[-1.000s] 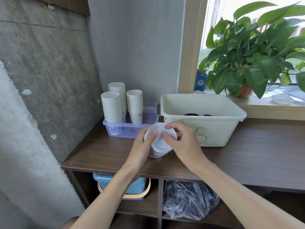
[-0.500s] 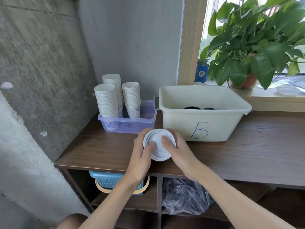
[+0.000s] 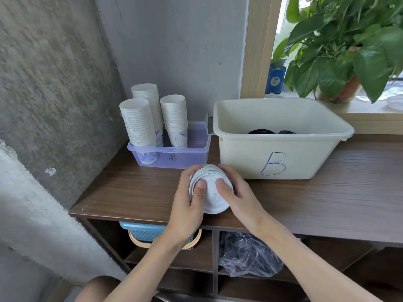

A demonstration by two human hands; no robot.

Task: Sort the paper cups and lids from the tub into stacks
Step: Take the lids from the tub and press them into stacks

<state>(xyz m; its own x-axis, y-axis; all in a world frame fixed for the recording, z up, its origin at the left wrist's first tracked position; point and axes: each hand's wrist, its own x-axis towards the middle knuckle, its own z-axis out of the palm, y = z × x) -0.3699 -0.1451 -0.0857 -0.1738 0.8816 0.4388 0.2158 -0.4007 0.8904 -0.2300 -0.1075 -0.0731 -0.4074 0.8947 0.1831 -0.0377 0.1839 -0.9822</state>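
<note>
A stack of white lids [image 3: 211, 194] stands on the brown shelf top [image 3: 327, 192], just in front of the cream tub's left corner. My left hand [image 3: 187, 205] grips its left side and my right hand [image 3: 239, 199] grips its right side, both thumbs pressing on the top lid. The cream tub [image 3: 281, 158], marked with a blue B, holds a few black lids [image 3: 261, 131], mostly hidden by its front wall. Three tall stacks of white paper cups [image 3: 139, 120] stand in a purple tray [image 3: 187, 155] at the back left.
A rough concrete wall runs along the left. A potted green plant [image 3: 340, 53] sits on the window sill behind the tub. Under the top, a blue basket [image 3: 144, 234] and a crumpled plastic bag [image 3: 246, 256] fill the compartments. Bare wood stretches to the right.
Both hands have brought the lid stack down from the air onto the shelf top. My thumbs now press on the top lid.
</note>
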